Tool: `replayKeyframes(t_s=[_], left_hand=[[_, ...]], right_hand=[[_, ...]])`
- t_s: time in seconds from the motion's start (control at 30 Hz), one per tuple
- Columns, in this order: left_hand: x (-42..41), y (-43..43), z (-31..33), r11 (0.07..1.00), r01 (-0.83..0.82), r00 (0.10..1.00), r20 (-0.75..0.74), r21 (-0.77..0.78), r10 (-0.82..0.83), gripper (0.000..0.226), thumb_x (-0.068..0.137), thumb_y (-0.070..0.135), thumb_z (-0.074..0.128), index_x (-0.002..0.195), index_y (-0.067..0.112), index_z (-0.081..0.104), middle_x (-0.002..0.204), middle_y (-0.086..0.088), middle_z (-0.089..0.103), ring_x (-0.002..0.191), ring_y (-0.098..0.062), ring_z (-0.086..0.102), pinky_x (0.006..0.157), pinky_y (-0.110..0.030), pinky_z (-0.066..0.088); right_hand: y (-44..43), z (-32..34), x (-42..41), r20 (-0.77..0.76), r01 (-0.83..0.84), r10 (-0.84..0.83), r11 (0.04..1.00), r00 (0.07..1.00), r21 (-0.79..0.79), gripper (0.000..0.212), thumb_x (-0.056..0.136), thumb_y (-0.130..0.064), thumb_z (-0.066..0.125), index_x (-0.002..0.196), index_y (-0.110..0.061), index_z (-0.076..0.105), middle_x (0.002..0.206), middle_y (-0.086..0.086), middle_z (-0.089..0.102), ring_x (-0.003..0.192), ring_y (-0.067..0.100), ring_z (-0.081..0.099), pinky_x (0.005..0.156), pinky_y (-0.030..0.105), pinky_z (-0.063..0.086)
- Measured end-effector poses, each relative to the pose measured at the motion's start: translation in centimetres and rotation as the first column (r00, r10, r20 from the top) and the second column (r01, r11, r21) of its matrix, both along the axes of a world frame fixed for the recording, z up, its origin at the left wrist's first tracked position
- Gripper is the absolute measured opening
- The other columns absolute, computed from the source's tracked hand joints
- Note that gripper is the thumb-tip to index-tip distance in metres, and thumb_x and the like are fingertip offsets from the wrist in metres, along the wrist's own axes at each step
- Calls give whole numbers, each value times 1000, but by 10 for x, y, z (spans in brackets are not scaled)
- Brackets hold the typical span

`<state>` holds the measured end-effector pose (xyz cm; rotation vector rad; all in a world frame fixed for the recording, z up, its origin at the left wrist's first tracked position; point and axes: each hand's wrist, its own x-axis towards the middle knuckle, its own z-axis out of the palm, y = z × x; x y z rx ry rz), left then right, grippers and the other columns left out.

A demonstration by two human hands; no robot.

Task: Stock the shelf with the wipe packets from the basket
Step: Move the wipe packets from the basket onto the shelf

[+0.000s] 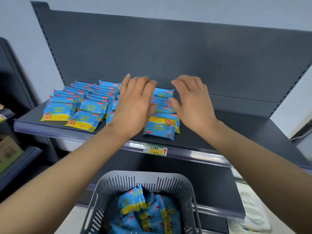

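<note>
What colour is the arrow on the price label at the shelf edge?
Red, pointing up, on the price label; the head view shows it.

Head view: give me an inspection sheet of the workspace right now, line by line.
Surface: dark grey shelf, right half bare.
Job's things: wipe packets in rows on the left; one more row between the hands, front packet turned the other way; more packets loose in the grey basket below.
Clutter: price tag on shelf edge.
Grips: left hand and right hand open, fingers spread, holding nothing, over the middle row.
Cables: nothing seen.
Surroundings: slotted back panel; neighbouring shelving at left, blurred.
</note>
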<state>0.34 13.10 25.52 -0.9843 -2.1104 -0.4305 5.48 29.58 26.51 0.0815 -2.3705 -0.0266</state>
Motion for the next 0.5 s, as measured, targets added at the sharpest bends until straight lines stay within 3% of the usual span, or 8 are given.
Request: replayKeyframes(t_s=[0.13, 0.27, 0.5], left_hand=[[25, -13, 12, 997, 51, 996, -72, 63, -47, 48, 73, 11, 72, 115, -4, 55, 111, -21, 56, 104, -29, 40, 108, -48, 23], [48, -26, 5, 995, 90, 993, -80, 52, -86, 45, 77, 15, 68, 116, -4, 55, 113, -22, 56, 104, -31, 40, 103, -45, 27], [72, -46, -64, 990, 126, 989, 83, -64, -121, 51, 72, 15, 73, 116, -4, 55, 114, -23, 57, 103, -40, 54, 91, -41, 33]], right_hand=[[-20, 8, 28, -113, -29, 31, 999, 993, 16, 41, 73, -12, 72, 110, 3, 61, 116, 21, 60, 105, 42, 56, 82, 47, 47], [-32, 3, 51, -143, -33, 35, 999, 989, 20, 40, 75, -14, 71, 111, 2, 62, 117, 20, 60, 106, 41, 57, 84, 46, 46], [-44, -60, 77, 24, -68, 68, 998, 997, 17, 44, 72, -18, 69, 111, 1, 62, 115, 19, 62, 105, 39, 58, 84, 44, 46]])
